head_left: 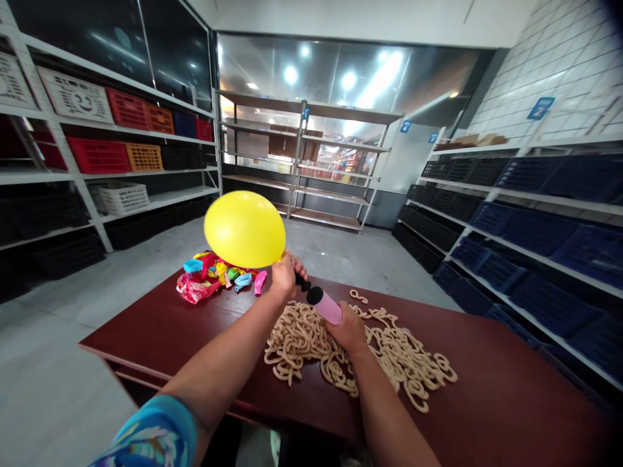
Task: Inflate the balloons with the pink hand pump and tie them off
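Note:
An inflated yellow balloon [244,228] hangs over the far side of the table. My left hand [283,274] is closed around its neck, beside the black end of a hand balloon pump. My right hand [349,329] grips the pump's pink barrel [328,308], which is tilted toward the balloon. How the balloon's neck meets the nozzle is hidden by my fingers. Below my hands lies a pile of beige, curled, rope-like pieces [299,337]. Several uninflated balloons [243,280] in mixed colours lie to the left, beside a red plastic bag [195,287].
The dark red table [146,331] spans the foreground. Racks with red, orange and white crates [92,155] stand at left. A mostly bare metal rack [296,162] stands behind, and shelves with dark blue bins [535,227] line the right.

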{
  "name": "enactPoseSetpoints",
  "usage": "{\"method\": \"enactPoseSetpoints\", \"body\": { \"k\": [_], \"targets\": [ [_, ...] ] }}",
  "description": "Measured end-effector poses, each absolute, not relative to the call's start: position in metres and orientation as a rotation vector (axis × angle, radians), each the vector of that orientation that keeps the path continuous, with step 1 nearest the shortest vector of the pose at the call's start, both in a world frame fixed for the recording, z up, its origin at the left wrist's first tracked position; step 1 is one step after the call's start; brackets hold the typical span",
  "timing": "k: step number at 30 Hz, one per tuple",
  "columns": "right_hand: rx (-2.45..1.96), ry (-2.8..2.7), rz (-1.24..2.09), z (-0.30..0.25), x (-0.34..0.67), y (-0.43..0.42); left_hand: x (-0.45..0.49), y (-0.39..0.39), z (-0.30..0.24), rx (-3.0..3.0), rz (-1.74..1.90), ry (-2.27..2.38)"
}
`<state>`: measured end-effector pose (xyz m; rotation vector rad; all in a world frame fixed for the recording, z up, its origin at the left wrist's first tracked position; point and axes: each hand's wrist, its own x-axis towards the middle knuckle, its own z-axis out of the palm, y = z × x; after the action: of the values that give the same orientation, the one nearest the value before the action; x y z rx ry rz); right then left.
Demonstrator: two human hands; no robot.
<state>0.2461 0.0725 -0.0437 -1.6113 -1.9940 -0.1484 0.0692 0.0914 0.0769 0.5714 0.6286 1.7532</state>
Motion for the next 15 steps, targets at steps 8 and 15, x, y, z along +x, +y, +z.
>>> {"method": "enactPoseSetpoints", "body": {
  "k": [8,15],
  "targets": [
    [-1.584,-2.002,-0.135,-0.042,0.242,0.071,0.077,0.089,0.067,0.531,1.74,0.615],
    [-1.56,-1.926,-0.087,-0.038,0.245,0.072,0.022,0.072,0.136,0.634,1.812,0.536]
  ]
}}
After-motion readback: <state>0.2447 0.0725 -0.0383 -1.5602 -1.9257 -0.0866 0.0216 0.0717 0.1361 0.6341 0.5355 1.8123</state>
